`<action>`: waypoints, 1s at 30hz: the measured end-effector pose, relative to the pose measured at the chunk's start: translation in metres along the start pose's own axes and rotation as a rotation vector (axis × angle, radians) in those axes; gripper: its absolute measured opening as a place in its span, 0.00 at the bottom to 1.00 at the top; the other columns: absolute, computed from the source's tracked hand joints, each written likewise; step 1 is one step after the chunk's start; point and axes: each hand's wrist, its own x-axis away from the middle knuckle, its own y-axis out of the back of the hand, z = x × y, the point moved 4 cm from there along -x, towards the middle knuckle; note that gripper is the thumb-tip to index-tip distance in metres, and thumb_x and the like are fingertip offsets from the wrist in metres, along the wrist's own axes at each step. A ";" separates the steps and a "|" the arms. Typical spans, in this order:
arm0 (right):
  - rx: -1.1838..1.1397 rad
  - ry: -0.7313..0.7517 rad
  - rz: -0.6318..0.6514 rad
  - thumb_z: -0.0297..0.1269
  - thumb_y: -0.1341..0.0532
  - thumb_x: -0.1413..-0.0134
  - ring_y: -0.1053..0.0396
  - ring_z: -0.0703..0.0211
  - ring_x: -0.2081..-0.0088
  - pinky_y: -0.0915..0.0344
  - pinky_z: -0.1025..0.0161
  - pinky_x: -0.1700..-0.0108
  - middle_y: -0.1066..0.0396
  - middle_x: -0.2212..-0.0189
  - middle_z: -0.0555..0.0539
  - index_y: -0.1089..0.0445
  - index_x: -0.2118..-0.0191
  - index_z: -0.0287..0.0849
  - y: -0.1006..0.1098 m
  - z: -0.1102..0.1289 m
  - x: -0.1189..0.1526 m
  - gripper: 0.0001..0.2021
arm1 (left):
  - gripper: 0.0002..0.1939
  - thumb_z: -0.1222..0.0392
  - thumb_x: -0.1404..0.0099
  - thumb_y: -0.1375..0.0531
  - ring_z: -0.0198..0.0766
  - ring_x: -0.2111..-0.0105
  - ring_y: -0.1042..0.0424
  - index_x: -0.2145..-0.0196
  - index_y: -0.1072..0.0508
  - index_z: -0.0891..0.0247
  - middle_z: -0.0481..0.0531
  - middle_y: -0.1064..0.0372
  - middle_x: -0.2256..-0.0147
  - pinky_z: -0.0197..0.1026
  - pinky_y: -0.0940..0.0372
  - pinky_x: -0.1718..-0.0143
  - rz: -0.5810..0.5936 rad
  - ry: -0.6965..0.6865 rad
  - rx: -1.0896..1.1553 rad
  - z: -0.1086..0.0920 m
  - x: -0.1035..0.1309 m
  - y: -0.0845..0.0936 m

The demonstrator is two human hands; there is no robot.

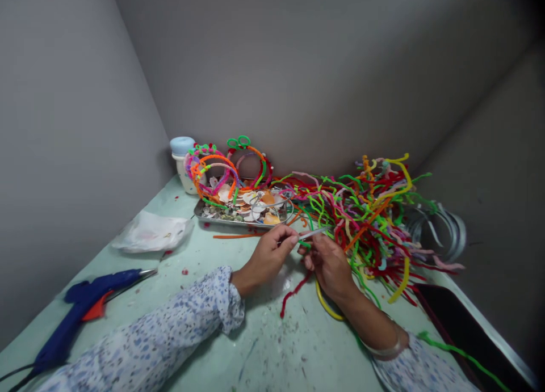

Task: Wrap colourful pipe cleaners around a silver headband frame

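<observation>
Over the middle of the table, my left hand (275, 250) pinches a thin, pale grey flat strip (314, 232) between thumb and fingertips. The strip slants up to the right, past the fingers of my right hand (330, 261). Those fingers are curled closed at a short piece of green pipe cleaner (304, 244) between the two hands, just under the strip. A dark red pipe cleaner (293, 294) runs down from below my right hand to the tabletop. Part of a yellow pipe cleaner (327, 306) curves out beneath my right wrist. My right fingertips are partly hidden.
A metal tray (238, 224) of shells stands behind my hands, with pipe-cleaner-wrapped headbands (215, 173) on it. A tangled pipe cleaner pile (374, 222), silver hoops (457, 233) and a dark phone-like slab (460, 324) lie right. Left are a jar (183, 162), plastic bag (151, 233) and blue glue gun (80, 307).
</observation>
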 end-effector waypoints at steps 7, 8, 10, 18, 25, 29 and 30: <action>0.063 0.070 -0.058 0.53 0.34 0.50 0.41 0.69 0.85 0.47 0.70 0.83 0.30 0.83 0.53 0.28 0.72 0.42 0.005 0.000 -0.001 0.18 | 0.10 0.55 0.32 0.46 0.38 0.65 0.34 0.66 0.30 0.63 0.51 0.33 0.68 0.41 0.37 0.60 0.035 0.018 -0.017 0.002 0.000 0.000; 0.064 0.062 -0.058 0.53 0.34 0.50 0.41 0.69 0.85 0.47 0.70 0.83 0.29 0.82 0.52 0.29 0.73 0.42 0.005 0.000 0.000 0.18 | 0.11 0.55 0.32 0.46 0.38 0.65 0.34 0.67 0.30 0.63 0.51 0.33 0.68 0.41 0.37 0.60 0.039 0.018 -0.013 0.003 0.000 0.000; 0.068 0.051 -0.053 0.53 0.34 0.49 0.41 0.69 0.86 0.47 0.70 0.84 0.28 0.81 0.51 0.30 0.73 0.42 0.003 0.000 0.001 0.18 | 0.11 0.55 0.32 0.46 0.38 0.65 0.34 0.67 0.30 0.63 0.51 0.33 0.68 0.41 0.36 0.61 0.041 0.018 -0.008 0.003 0.000 0.000; 0.061 0.032 -0.037 0.52 0.35 0.49 0.44 0.71 0.88 0.52 0.72 0.87 0.28 0.82 0.52 0.31 0.71 0.42 0.001 0.002 0.002 0.17 | 0.10 0.56 0.33 0.45 0.38 0.67 0.35 0.69 0.30 0.63 0.51 0.33 0.70 0.42 0.37 0.62 0.037 0.025 -0.019 0.003 -0.001 0.000; 0.056 0.019 -0.043 0.53 0.34 0.50 0.45 0.72 0.89 0.53 0.73 0.88 0.29 0.82 0.52 0.32 0.70 0.43 0.001 0.002 0.003 0.18 | 0.11 0.56 0.33 0.45 0.39 0.67 0.35 0.71 0.31 0.63 0.51 0.34 0.70 0.43 0.38 0.62 0.038 0.014 -0.065 0.000 0.000 0.000; 0.059 0.010 -0.038 0.54 0.34 0.50 0.46 0.73 0.89 0.55 0.73 0.88 0.29 0.83 0.52 0.32 0.70 0.42 -0.001 0.003 0.004 0.18 | 0.12 0.55 0.32 0.47 0.40 0.66 0.34 0.70 0.31 0.63 0.52 0.32 0.70 0.44 0.38 0.59 0.080 0.010 -0.050 0.000 -0.001 -0.002; 0.059 0.008 -0.035 0.54 0.34 0.50 0.46 0.73 0.89 0.55 0.73 0.88 0.29 0.83 0.52 0.32 0.70 0.42 -0.001 0.004 0.004 0.18 | 0.12 0.55 0.31 0.47 0.40 0.65 0.34 0.70 0.31 0.63 0.53 0.32 0.69 0.44 0.39 0.59 0.090 0.011 -0.044 0.001 -0.001 -0.002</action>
